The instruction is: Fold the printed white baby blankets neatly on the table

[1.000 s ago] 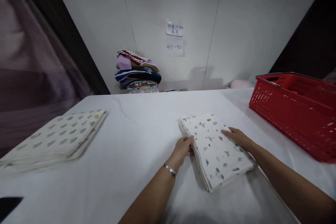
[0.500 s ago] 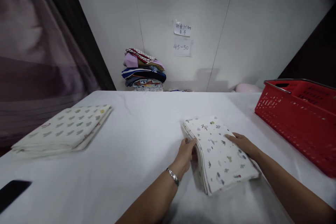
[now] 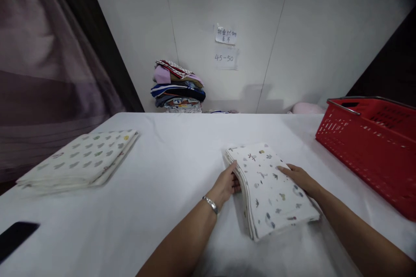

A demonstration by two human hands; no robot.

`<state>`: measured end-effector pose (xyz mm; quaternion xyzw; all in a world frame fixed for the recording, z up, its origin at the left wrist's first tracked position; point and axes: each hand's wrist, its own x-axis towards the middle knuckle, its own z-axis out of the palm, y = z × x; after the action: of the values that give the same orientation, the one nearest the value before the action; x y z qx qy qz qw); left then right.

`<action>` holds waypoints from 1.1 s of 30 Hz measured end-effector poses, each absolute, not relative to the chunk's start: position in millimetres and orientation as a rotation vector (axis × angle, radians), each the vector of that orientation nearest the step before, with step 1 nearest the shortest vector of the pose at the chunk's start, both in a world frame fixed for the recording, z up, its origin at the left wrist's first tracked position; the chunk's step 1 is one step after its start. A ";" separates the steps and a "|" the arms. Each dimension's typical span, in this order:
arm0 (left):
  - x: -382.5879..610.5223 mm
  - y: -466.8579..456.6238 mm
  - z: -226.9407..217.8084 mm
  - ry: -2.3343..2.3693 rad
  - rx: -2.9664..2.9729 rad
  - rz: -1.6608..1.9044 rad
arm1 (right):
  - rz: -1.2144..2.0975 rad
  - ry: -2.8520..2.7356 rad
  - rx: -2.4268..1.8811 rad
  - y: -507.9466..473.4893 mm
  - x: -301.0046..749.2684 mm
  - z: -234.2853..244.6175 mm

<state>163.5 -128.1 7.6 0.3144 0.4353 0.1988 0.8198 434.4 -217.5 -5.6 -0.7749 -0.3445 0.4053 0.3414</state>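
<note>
A folded white cloth with small printed plants and shapes lies on the white-covered table, its near end bent up a little. My left hand, a silver bracelet at its wrist, grips the layered left edge; the fingers go beneath and the thumb rests at the rim. On the right edge is my right hand, thumb on top and the other fingers partly hidden by the cloth. Another folded white cloth, printed with rows of grey-green shapes, lies at the left of the table.
A red plastic basket with a metal handle stands at the right. Stacked fabrics rise behind the table's far edge, below paper signs on the wall. A black flat object lies at the near left, and a curtain hangs beyond.
My left hand has slid slightly left and away from me along the cloth's edge. The cloth has shifted a little to the left; my right hand has barely moved.
</note>
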 end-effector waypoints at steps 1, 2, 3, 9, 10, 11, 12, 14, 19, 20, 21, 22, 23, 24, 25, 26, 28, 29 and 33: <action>165.2 -126.1 9.8 0.953 0.738 0.446 | 1.057 -0.896 -2.011 -217.6 433.7 -4.5; 166.7 -124.4 12.2 0.980 0.806 0.475 | 1.070 -0.896 -2.001 -217.7 432.9 -3.1; 168.1 -123.0 14.2 1.004 0.866 0.504 | 1.093 -0.897 -1.990 -217.7 432.1 -1.3; 172.8 -114.5 8.9 1.105 0.994 0.524 | 1.004 -1.098 -2.089 -212.2 427.4 12.7; 173.0 -113.4 6.2 1.124 1.004 0.531 | 0.908 -1.171 -2.158 -210.7 425.6 15.8; 173.0 -112.5 3.6 1.140 1.013 0.546 | 0.801 -1.242 -2.237 -209.4 422.6 19.3; 173.0 -111.9 1.5 1.151 1.023 0.569 | 0.687 -1.307 -2.319 -208.5 418.3 23.4; 173.5 -111.9 -0.4 1.160 1.042 0.618 | 0.456 -1.449 -2.456 -207.9 404.8 32.8; 179.0 -117.9 7.9 1.082 1.060 0.706 | -0.049 -1.881 -2.530 -211.7 345.3 54.8; 180.2 -119.8 10.3 1.062 1.056 0.722 | -0.099 -1.939 -2.510 -213.1 331.6 57.3; 181.0 -121.9 12.4 1.042 1.046 0.737 | -0.127 -1.991 -2.474 -214.8 318.5 59.1; 181.1 -124.1 14.3 1.021 1.032 0.751 | -0.138 -2.039 -2.424 -216.7 306.4 60.2; 180.4 -126.5 16.1 0.995 1.014 0.764 | -0.136 -2.075 -2.369 -218.8 296.0 61.1; 178.8 -129.1 17.9 0.964 0.987 0.776 | -0.115 -2.099 -2.315 -221.0 287.4 62.1; 176.3 -131.9 20.0 0.936 0.957 0.781 | -0.079 -2.112 -2.265 -223.1 281.0 63.3; 173.1 -134.9 22.5 0.911 0.927 0.782 | -0.034 -2.111 -2.221 -224.9 276.6 65.1; 165.5 -140.9 29.2 0.880 0.883 0.782 | 0.075 -2.092 -2.137 -227.1 273.6 70.5; 161.7 -143.7 33.3 0.867 0.873 0.775 | 0.133 -2.078 -2.107 -227.4 274.2 73.7; 152.8 -153.2 50.9 0.773 0.873 0.720 | 0.270 -2.009 -2.150 -225.2 282.5 83.3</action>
<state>152.8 -153.2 50.9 0.4031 0.3571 0.3323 0.7743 282.5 -225.2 83.3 -0.7245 -0.6769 0.0911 0.0931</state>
